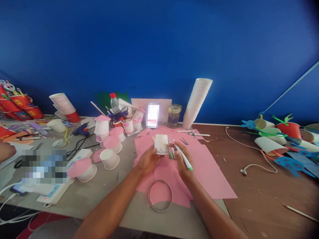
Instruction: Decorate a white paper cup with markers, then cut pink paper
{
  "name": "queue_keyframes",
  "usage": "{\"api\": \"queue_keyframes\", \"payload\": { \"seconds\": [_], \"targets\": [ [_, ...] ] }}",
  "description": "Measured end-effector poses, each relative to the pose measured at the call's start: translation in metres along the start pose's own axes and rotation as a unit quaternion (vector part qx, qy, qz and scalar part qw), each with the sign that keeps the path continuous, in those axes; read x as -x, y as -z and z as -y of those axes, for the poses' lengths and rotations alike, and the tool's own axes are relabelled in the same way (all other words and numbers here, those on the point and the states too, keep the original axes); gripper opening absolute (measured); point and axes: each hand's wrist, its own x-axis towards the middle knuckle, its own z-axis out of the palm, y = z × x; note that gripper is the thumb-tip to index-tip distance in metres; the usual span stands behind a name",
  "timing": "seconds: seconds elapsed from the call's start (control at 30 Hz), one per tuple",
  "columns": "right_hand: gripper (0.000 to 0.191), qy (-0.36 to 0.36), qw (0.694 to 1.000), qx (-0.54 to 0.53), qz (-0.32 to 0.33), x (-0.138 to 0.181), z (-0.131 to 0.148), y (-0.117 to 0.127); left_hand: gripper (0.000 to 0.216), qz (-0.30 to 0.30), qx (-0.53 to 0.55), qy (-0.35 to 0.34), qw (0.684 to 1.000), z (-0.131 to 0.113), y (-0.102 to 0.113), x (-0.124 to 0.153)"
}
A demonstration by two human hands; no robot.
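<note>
A white paper cup [161, 142] with blue marks on its side is in my left hand [149, 161], whose fingers close round its lower left. My right hand [184, 165] grips a white marker with a green end [183, 155], its upper tip close to the cup's right side. Under both hands lie overlapping sheets of pink paper [211, 176]. A thin round ring [159, 211] rests on the paper nearer me. Behind my right hand are several more white markers [199, 134] and a pair of scissors [183, 141].
Tall stacks of white cups [198, 103] and a glass jar [174, 115] stand at the back beside a lit phone [153, 115]. Pink-topped cups [83, 170], a power strip [65, 179] and a glue gun [84, 129] are leftward. Another person's hand [7, 151] shows far left. A white cable [261, 165] lies right.
</note>
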Motion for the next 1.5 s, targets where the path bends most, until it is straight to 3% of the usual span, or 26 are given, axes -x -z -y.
{"api": "queue_keyframes", "payload": {
  "seconds": [0.2,0.43,0.93,1.27,1.5],
  "targets": [
    [0.035,-0.048,0.994,-0.093,0.007,0.005,-0.003,0.001,0.03,-0.042,-0.017,-0.026,0.999,0.001,0.004,-0.003],
    [0.013,-0.117,0.99,-0.079,0.024,0.008,0.004,-0.008,0.019,-0.043,-0.049,-0.057,0.996,0.003,0.006,-0.004],
    [0.01,-0.072,0.996,-0.039,0.025,0.007,0.006,-0.01,0.021,-0.047,-0.092,-0.089,0.991,0.005,0.005,-0.005],
    [0.009,-0.085,0.996,-0.023,0.028,0.007,0.004,-0.01,0.036,-0.049,-0.11,-0.097,0.988,0.003,0.001,-0.003],
    [0.01,-0.081,0.996,-0.024,0.025,0.007,0.003,-0.01,0.035,-0.06,-0.101,-0.093,0.989,0.005,0.003,-0.004]
  ]
}}
